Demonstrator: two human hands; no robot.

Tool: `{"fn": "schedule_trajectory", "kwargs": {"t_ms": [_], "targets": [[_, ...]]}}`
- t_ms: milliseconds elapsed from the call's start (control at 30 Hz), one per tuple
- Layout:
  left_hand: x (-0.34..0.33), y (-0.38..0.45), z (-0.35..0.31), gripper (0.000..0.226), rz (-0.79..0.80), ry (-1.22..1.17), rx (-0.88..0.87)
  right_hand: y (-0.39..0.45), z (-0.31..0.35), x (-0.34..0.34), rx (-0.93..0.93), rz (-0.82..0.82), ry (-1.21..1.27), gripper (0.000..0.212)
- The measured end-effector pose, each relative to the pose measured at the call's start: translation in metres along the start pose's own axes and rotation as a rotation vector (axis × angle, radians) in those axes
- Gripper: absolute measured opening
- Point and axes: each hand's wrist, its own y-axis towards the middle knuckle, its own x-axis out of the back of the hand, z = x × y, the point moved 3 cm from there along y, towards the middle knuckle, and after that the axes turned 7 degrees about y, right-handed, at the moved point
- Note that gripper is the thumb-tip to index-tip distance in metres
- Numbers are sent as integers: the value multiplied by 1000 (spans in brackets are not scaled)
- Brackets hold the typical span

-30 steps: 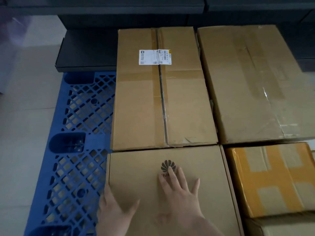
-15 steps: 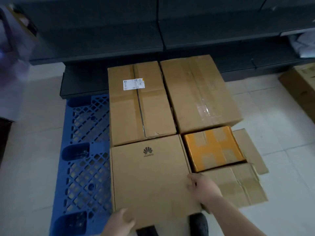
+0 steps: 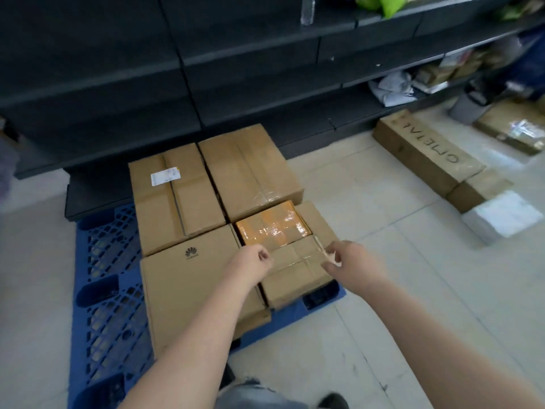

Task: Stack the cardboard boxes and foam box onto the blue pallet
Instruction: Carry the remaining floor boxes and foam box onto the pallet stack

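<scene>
While I am watching from the head view, the blue pallet [image 3: 103, 278] is lying on the floor [image 3: 383, 290] against the dark shelving [image 3: 206, 69], with five cardboard boxes already sitting on its right part and its left strip of lattice showing bare. Two long boxes are filling the back: the labelled box [image 3: 177, 196] and the plain box [image 3: 250, 169] beside it. In front, the logo box [image 3: 188, 290] is touching the labelled one, and the orange-taped box [image 3: 272, 224] is sitting between the plain box and the small taped box [image 3: 295, 270] at the pallet's near right corner.

My left hand [image 3: 250, 261] is hovering above the seam between logo box and small box, fingers loosely curled, holding nothing. My right hand [image 3: 351, 261] is hanging over the small box's right edge, fingers loosely bent, gripping nothing that I can make out.

Still waiting on the floor to the right are a long printed box [image 3: 424, 152], a shorter box [image 3: 477, 187] touching its end, and the white foam box [image 3: 501, 215] just beside that.

I am judging the risk at that near right corner: the small box seems to be reaching the pallet's edge, so a sideways nudge could tip it off. The long printed box, I reckon, is needing the bare left strip or a second layer; open floor on the right is giving me room to walk.
</scene>
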Motion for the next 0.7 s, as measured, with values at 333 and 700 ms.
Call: {"fn": "schedule_trajectory", "kwargs": {"t_ms": [333,700], "targets": [[-69,-26,-217,17,24,276,-359,-60,-150,133,-77,-177,-96,42],[-118,81,-356,17,55,355,-453,-9,-323,230,-328,-269,120,44]]}}
